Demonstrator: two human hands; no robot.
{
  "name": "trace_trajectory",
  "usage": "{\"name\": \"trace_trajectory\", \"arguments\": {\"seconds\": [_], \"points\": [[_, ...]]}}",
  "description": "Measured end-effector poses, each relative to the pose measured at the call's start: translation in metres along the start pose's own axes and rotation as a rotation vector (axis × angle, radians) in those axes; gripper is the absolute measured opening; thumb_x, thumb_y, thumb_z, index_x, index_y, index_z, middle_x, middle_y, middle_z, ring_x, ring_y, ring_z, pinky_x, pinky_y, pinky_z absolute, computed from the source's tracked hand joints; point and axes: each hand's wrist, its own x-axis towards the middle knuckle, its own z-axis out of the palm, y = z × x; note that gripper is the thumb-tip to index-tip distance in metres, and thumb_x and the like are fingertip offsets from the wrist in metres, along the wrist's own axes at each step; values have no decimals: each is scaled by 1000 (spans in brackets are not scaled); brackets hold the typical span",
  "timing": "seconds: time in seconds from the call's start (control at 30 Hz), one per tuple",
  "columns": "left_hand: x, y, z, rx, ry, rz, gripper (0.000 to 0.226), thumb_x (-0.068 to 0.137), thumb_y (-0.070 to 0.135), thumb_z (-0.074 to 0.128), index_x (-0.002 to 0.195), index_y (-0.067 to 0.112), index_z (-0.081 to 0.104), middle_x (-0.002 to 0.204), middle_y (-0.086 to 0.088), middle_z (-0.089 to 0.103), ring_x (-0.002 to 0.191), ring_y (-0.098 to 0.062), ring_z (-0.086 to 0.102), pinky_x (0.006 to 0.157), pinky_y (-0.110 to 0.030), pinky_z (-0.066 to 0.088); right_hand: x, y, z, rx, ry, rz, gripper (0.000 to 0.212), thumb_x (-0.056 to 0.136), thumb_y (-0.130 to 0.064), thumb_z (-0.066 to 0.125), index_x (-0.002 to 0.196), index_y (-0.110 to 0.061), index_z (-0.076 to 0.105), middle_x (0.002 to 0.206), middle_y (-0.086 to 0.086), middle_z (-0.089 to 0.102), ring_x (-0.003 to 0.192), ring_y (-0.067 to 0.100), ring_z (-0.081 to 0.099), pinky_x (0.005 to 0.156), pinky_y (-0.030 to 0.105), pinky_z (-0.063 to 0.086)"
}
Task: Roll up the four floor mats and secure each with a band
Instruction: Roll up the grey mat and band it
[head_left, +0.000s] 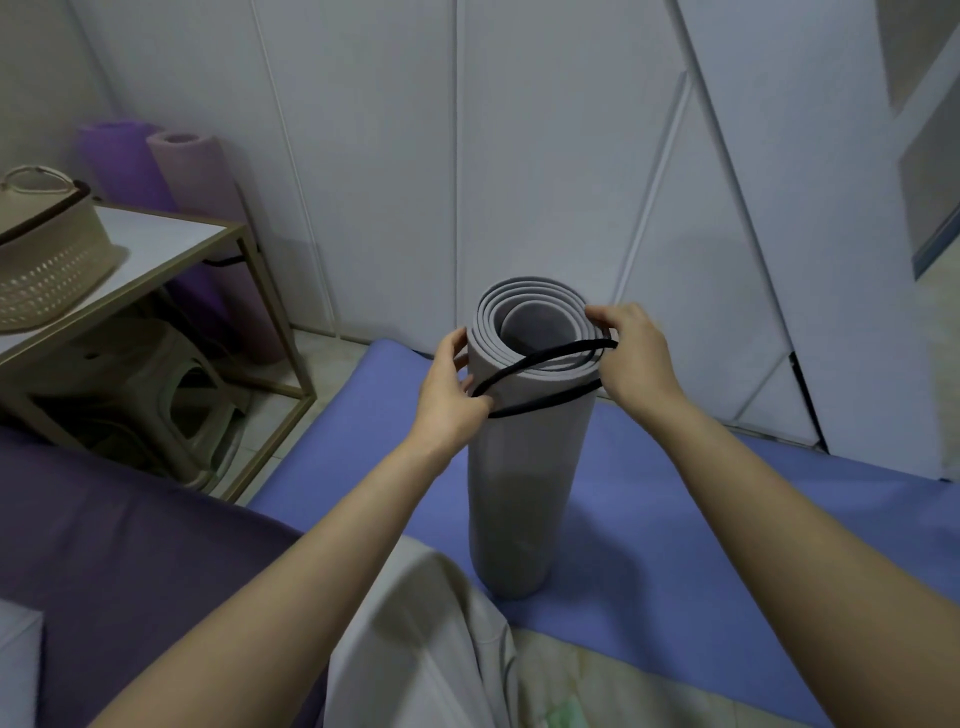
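Observation:
A grey mat (524, 478), rolled up, stands on end on a blue mat (701, 499) spread flat on the floor. A black elastic band (545, 358) is stretched over the roll's top end, one strand across the opening and one around the near side. My left hand (452, 384) pinches the band at the roll's left side. My right hand (631, 353) grips the band at the right rim. Two rolled mats lean in the far left corner, one purple (122, 161) and one mauve (195, 171). A dark purple mat (135, 545) lies flat at the lower left.
A metal-framed side table (171, 239) stands at the left with a woven basket (47, 260) on top and a plastic stool (156, 374) beneath. White wall panels rise close behind the grey roll. My pale trouser leg (415, 639) shows at the bottom centre.

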Motion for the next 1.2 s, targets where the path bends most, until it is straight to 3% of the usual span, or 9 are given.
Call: {"name": "trace_trajectory", "arguments": {"seconds": [0.17,0.37,0.43,0.57,0.7,0.8,0.9,1.07,1.2], "points": [[7,-4,-1,66,29,25,64,85,-12,53,139,19,39,128,5,49,91,11,53,76,-13,47,-4,2,-4,153,40,44,57,81,20,36,126,-8,57,128,7,57,114,21,55,96,22,42],[15,-7,-6,103,57,25,62,84,-18,43,137,14,44,121,2,54,106,-12,54,76,-19,51,3,5,-9,186,31,129,49,81,18,46,122,-5,62,112,10,66,91,14,59,89,22,46],[19,-8,-8,44,69,1,64,82,-23,37,137,10,45,116,-2,57,101,-16,58,78,-26,54,3,4,-11,202,12,149,52,77,21,42,115,-4,66,105,12,69,91,16,61,90,26,48],[27,-5,-15,40,15,-64,69,76,-29,29,129,8,53,93,3,60,84,-16,62,63,-20,52,8,3,-14,201,-66,203,59,71,23,31,106,-6,71,89,6,67,92,17,62,86,26,50],[31,-5,-21,68,-32,-89,53,78,-27,31,103,6,63,79,-2,53,60,-14,53,52,-17,47,8,1,-14,229,-152,243,28,85,13,54,99,-4,71,91,11,67,87,19,61,84,30,51],[31,-7,-24,118,-47,-99,46,82,-23,38,88,18,59,83,-6,56,62,-18,53,48,-17,45,6,-2,-9,253,-198,237,28,86,16,51,97,-2,69,94,13,65,87,20,59,82,29,50],[28,-8,-25,105,-123,-100,32,88,-14,47,88,18,51,96,-7,63,68,-20,59,51,-23,46,9,-2,-4,131,-220,139,40,81,17,42,80,-18,59,104,9,64,94,24,59,84,32,49],[27,-4,-34,92,-208,-95,28,92,-10,47,87,17,46,88,-1,59,71,-17,55,52,-21,46,8,-3,-5,-10,-280,2,38,80,6,52,107,-21,54,101,-7,60,101,12,57,81,25,43],[31,1,-39,146,-275,-98,42,90,-15,42,111,20,51,109,3,58,86,-10,60,58,-19,52,8,-9,-10,-154,-290,-119,41,84,-6,60,122,-19,56,111,0,67,108,14,61,87,24,44]]}}
